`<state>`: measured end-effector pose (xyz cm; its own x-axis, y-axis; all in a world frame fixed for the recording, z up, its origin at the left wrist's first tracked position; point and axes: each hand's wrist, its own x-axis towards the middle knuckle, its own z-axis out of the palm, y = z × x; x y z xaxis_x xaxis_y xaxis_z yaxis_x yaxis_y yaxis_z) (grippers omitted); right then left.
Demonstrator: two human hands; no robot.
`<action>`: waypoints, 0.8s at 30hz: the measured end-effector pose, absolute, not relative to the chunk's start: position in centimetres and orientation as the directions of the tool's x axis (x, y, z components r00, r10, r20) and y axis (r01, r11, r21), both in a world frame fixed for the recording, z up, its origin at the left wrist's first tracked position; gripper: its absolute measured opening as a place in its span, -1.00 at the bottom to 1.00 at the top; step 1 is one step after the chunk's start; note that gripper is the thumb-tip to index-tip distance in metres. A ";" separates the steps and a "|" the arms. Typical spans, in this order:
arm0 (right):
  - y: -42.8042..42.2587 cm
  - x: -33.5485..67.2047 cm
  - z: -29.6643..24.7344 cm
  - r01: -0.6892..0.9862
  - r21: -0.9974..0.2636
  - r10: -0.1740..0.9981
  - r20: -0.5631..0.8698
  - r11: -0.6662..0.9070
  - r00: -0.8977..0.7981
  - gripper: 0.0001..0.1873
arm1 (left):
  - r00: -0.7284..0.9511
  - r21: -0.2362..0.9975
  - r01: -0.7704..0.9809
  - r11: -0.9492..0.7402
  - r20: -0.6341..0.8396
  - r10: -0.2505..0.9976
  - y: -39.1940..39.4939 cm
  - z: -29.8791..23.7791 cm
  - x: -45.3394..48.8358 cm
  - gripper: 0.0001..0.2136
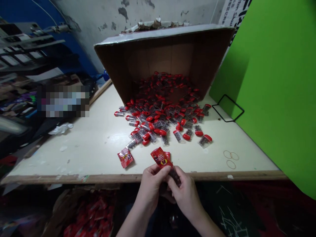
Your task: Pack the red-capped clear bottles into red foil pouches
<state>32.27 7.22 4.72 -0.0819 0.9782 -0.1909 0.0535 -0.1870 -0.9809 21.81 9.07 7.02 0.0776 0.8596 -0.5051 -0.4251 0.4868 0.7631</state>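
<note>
Both of my hands are close together at the table's front edge. My left hand pinches a small red printed sachet that sticks up past the fingers. My right hand is closed around a small clear container with dark contents, pressed up against the sachet; its far end is hidden by the fingers. Another red sachet lies flat on the table to the left. Beyond my hands, a heap of small clear containers with red caps and dark beads spills over the table.
A large cardboard box lies on its side, open toward me, containers spilling out. A green panel bounds the right, beside a black wire frame. Rubber bands lie front right. Below left, a box holds red sachets.
</note>
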 end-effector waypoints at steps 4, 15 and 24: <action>7.5 32.6 4.9 -0.090 -0.958 0.940 -0.245 -0.272 -0.236 -0.72 | 0.190 0.721 -0.471 0.508 -0.480 0.857 9.2 7.1 21.5 -0.77; 6.9 33.4 4.1 -0.200 -0.918 0.929 -0.298 -0.342 -0.220 -0.69 | 0.188 0.713 -0.521 0.469 -0.441 0.878 9.5 6.5 20.7 -0.81; 7.3 32.8 3.7 -0.289 -0.909 0.952 -0.274 -0.302 -0.134 -0.70 | 0.215 0.722 -0.455 0.522 -0.480 0.851 8.7 6.5 22.1 -0.76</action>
